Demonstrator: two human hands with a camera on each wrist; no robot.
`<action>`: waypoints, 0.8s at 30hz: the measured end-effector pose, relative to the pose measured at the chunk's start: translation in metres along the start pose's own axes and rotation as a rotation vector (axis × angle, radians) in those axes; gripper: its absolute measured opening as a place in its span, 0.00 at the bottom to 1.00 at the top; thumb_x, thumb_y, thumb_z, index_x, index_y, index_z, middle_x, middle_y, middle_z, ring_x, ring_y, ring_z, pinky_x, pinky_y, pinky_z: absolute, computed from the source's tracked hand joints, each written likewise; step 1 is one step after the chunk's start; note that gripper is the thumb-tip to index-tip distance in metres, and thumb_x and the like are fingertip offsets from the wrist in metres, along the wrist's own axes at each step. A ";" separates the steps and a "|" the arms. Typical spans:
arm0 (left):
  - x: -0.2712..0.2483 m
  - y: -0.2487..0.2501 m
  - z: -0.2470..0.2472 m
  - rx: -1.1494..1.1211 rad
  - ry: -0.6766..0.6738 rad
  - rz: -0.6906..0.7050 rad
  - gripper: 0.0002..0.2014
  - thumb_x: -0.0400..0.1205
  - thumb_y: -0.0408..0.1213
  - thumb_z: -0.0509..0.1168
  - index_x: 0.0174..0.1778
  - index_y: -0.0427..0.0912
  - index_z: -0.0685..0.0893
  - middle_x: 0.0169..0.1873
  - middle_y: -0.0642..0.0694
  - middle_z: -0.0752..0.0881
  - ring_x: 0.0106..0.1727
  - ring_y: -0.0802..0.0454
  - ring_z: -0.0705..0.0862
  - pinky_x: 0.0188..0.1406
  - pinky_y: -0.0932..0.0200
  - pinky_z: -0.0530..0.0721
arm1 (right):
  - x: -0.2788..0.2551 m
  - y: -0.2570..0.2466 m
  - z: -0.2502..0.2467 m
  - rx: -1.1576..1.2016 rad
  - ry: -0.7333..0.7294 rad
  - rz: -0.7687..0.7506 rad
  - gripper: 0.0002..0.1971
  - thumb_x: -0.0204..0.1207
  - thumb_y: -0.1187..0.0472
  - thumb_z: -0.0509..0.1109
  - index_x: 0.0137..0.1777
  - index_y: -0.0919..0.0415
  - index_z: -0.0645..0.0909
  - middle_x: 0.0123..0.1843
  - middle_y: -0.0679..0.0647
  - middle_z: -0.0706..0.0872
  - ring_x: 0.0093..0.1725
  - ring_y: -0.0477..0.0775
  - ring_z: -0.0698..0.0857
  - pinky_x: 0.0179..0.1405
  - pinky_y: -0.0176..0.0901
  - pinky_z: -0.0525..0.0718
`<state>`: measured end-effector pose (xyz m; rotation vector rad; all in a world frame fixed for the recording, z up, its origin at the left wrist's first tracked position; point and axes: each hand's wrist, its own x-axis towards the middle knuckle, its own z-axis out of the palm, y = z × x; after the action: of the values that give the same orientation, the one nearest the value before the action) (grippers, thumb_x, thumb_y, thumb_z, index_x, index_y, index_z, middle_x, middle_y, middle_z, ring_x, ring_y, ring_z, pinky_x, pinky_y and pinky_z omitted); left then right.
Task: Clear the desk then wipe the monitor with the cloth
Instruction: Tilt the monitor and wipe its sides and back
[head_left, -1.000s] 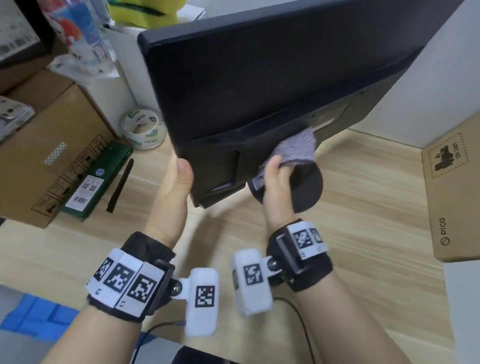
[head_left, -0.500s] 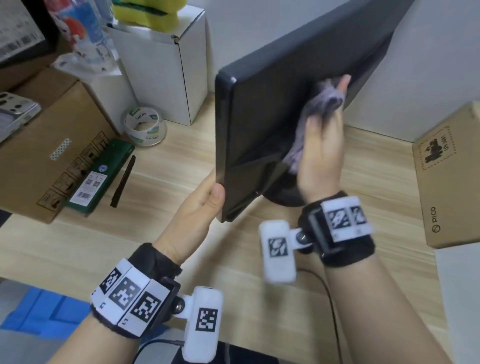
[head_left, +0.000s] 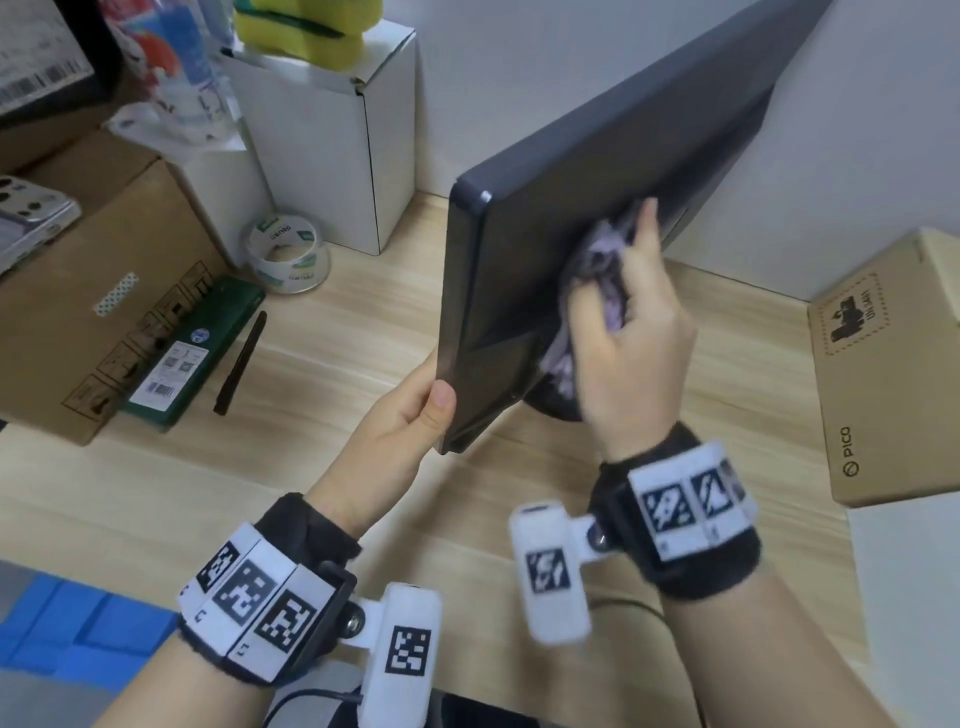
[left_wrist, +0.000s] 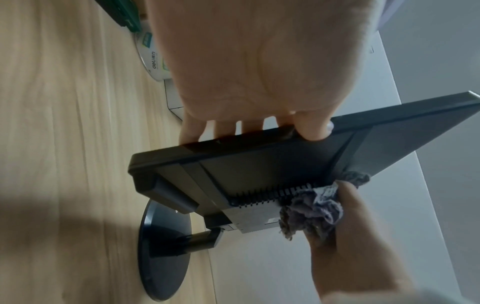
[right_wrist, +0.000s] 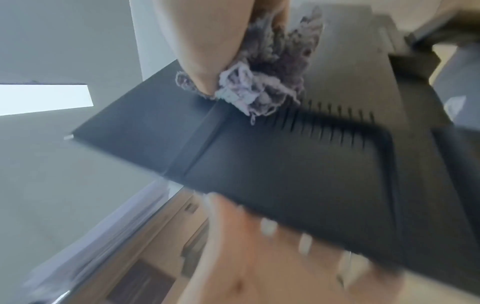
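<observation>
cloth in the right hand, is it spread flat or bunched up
Bunched up: the cloth is crumpled in the right hand, pressed against the monitor back.

The monitor (head_left: 597, 234) screen faces away, unseen; its top corner is cropped. The right hand (head_left: 631, 358) is motion-blurred.

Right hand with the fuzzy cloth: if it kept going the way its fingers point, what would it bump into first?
Probably nothing new. The right hand already presses the cloth against the back of the monitor, so it would likely just slide up along the back toward the top edge. Beyond that is the wall, though depth is hard to judge.
</observation>
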<state>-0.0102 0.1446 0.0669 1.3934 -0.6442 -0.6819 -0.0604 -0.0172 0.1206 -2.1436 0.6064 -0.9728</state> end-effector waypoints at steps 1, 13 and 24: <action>0.000 0.000 0.000 -0.004 0.001 0.004 0.34 0.73 0.69 0.56 0.71 0.53 0.73 0.63 0.63 0.82 0.63 0.63 0.79 0.66 0.62 0.75 | -0.009 -0.005 0.001 0.019 -0.020 -0.028 0.09 0.77 0.62 0.63 0.51 0.63 0.83 0.80 0.60 0.66 0.62 0.59 0.85 0.58 0.41 0.81; 0.004 0.007 -0.002 -0.016 0.006 0.029 0.22 0.72 0.69 0.56 0.58 0.67 0.82 0.46 0.55 0.83 0.48 0.58 0.78 0.54 0.55 0.78 | 0.074 0.061 -0.013 0.047 0.124 0.027 0.14 0.73 0.56 0.68 0.53 0.62 0.87 0.68 0.57 0.82 0.60 0.39 0.79 0.56 0.26 0.76; 0.011 0.009 -0.003 -0.032 0.001 -0.009 0.21 0.71 0.68 0.58 0.53 0.64 0.84 0.46 0.51 0.85 0.43 0.54 0.81 0.49 0.68 0.79 | 0.192 0.119 -0.032 -0.198 0.083 0.316 0.16 0.66 0.56 0.59 0.22 0.59 0.59 0.23 0.42 0.66 0.26 0.46 0.62 0.28 0.41 0.66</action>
<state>0.0000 0.1385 0.0762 1.3677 -0.6247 -0.6957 0.0163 -0.2317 0.1342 -2.0972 1.0848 -0.8588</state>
